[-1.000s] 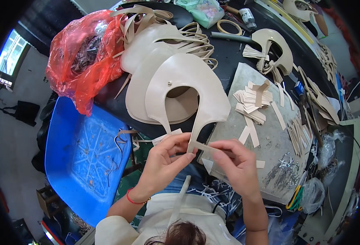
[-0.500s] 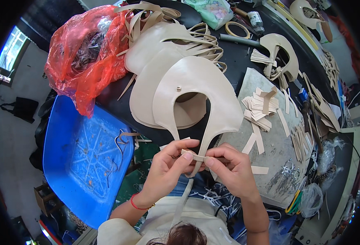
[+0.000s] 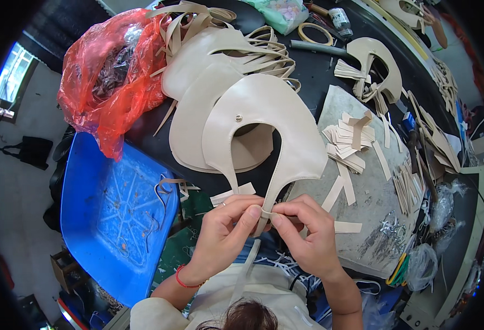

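A beige leather bag panel [image 3: 299, 129] with a curved cut-out and a round metal stud lies on top of similar panels [image 3: 189, 129]. Its narrow strap runs down toward me. My left hand [image 3: 225, 234] and my right hand [image 3: 308, 231] pinch a short beige leather strip [image 3: 267, 213] from either side, with the strip lying across the strap. Both hands are closed, thumbs in front. The back of the strip is hidden by fingers and strap. Below my hands a pale strap [image 3: 245, 269] hangs over my lap.
A blue plastic tub [image 3: 107, 220] stands at left below a red plastic bag [image 3: 112, 93]. On the right, a grey board [image 3: 357, 231] bears loose leather strips [image 3: 346, 140] and small metal parts [image 3: 387, 236]. Further back are a tape roll [image 3: 314, 34] and a bottle [image 3: 341, 23].
My hands have drawn closer together. The strip, stretched out across the strap before, now sits more tightly against it with its ends bent back. The panel has barely shifted.
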